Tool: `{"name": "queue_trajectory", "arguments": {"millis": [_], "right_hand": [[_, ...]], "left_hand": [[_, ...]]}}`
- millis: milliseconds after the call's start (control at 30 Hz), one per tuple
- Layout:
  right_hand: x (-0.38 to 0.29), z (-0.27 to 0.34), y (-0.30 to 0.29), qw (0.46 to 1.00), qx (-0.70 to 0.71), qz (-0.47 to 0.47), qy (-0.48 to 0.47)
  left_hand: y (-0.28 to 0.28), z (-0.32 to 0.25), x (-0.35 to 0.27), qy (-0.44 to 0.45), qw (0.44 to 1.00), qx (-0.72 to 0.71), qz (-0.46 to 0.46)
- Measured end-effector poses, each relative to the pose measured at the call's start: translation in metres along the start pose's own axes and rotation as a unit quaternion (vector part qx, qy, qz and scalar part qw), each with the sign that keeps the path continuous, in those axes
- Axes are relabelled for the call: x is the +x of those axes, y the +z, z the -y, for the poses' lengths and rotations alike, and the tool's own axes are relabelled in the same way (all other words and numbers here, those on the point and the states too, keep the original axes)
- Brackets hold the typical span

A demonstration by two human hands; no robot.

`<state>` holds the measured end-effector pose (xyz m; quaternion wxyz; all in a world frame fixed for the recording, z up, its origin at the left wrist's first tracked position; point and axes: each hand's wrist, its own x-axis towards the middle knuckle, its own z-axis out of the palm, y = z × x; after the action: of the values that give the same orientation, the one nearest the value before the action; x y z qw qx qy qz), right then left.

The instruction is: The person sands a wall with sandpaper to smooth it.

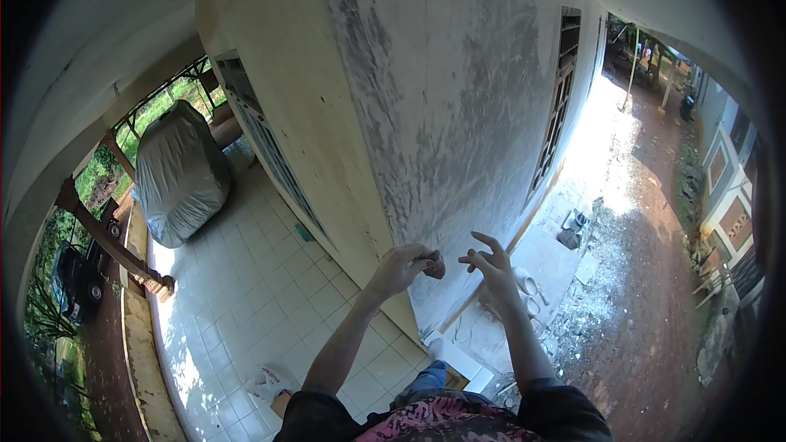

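My left hand (402,269) holds a small reddish-brown lump (435,264), perhaps a piece of brick or stone, between thumb and fingers. To the right, my right hand (491,264) is raised with its index finger stretched out and holds nothing that I can see. Both hands are in front of the corner of a plastered wall (442,135), whose face is pale with dark grey smears. Whether the lump touches the wall I cannot tell.
A tiled porch floor (276,294) lies at left, with a plastic bag (270,382) and a covered vehicle (181,172). Sandals (527,288) and dark footwear (571,236) lie on the concrete at right, beside a dirt path (638,319). A barred window (556,110) is in the wall.
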<state>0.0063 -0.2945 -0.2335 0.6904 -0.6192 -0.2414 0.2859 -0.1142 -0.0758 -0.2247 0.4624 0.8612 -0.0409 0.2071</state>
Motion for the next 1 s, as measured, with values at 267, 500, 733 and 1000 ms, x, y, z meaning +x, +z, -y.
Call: {"name": "queue_trajectory", "arguments": {"millis": [267, 500, 733, 1000], "right_hand": [[0.005, -0.024, 0.028, 0.991, -0.029, 0.055, -0.122], [0.017, -0.038, 0.035, 0.991, 0.070, 0.115, 0.006], [0.006, -0.008, 0.076, 0.876, 0.460, 0.140, -0.035], [0.051, 0.048, 0.056, 0.974, 0.121, 0.058, -0.184]], "left_hand": [[-0.009, 0.009, -0.003, -0.026, 0.999, -0.012, 0.023], [-0.004, 0.005, -0.002, -0.028, 0.998, 0.040, -0.035], [0.016, 0.010, 0.003, -0.030, 0.963, -0.189, -0.192], [-0.031, -0.023, 0.035, 0.113, 0.944, 0.189, -0.247]]}}
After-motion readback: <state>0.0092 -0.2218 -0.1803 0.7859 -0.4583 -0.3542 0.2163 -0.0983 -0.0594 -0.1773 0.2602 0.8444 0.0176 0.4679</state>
